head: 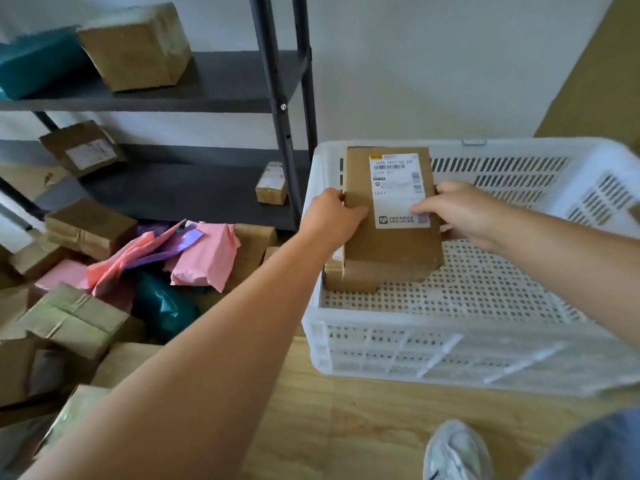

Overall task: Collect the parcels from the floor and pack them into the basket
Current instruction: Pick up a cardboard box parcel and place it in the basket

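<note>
The brown cardboard parcel (pixel 360 247) is inside the white plastic basket (pixel 450 327), at its left side, on top of another brown box (pixel 349 278). The left hand (pixel 332 216) holds its left edge and the right hand (pixel 464 213) holds its right edge, so each grip is closed on the parcel. It looks stiff, flat and light, with a smooth white label (pixel 398 188). Holding the two long edges seems best. The basket is full of little holes. More boxes (pixel 76 320) and soft pink bags (pixel 207 254) lie on the floor (pixel 346 427).
</note>
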Available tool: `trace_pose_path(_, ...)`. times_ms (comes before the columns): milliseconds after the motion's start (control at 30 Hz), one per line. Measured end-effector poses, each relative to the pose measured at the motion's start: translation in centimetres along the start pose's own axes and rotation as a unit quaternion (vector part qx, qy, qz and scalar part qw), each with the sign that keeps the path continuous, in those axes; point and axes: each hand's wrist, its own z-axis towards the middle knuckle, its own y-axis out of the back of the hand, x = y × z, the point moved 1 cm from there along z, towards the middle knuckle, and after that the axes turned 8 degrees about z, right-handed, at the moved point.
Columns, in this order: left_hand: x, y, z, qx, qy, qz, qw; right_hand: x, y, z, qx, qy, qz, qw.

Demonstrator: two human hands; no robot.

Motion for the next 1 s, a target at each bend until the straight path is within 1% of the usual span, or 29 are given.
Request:
trace_pose_path(100,1.7,-1.9,0.1,0.05,0.031,0.006,0.998,-2.6,-0.1,0.9,0.037,-0.046,-0.017,0.998)
trace_pose_path(233,3.2,-3.5,0.6,0.098,0.048,0.057,0.992,-5.3,-0.8,1.8,0.078,-0.09,-0.032,0.992)
trace_pose_path(333,3.7,-4.4,1.1,0.141,0.082,0.098,0.982,-6.9,-1.7,2.5,0.086,-0.12,-0.041,0.988)
trace_pose_path(400,3.9,-4.9,1.3,0.174,0.105,0.145,0.968,-8.0,-2.3,2.8,0.097,-0.137,-0.056,0.984)
trace_pose_path(500,4.2,-5.6,1.6,0.209,0.113,0.193,0.952,-9.1,-3.3,3.2,0.128,-0.147,-0.067,0.978)
trace_pose_path(733,3.6,-6.6,1.9,0.279,0.116,0.212,0.93,-10.2,-4.0,4.4,0.155,-0.163,-0.079,0.971)
trace_pose_path(833,4.3,-7.5,2.0,0.292,0.124,0.228,0.921,-11.0,-4.5,4.4,0.161,-0.179,-0.09,0.966)
trace_pose_path(933,5.0,-7.8,2.7,0.283,0.131,0.236,0.92,-11.2,-4.6,4.6,0.162,-0.184,-0.078,0.966)
trace_pose_path(1000,5.4,-7.8,3.2,0.28,0.138,0.212,0.926,-11.3,-4.4,4.8,0.16,-0.193,-0.074,0.965)
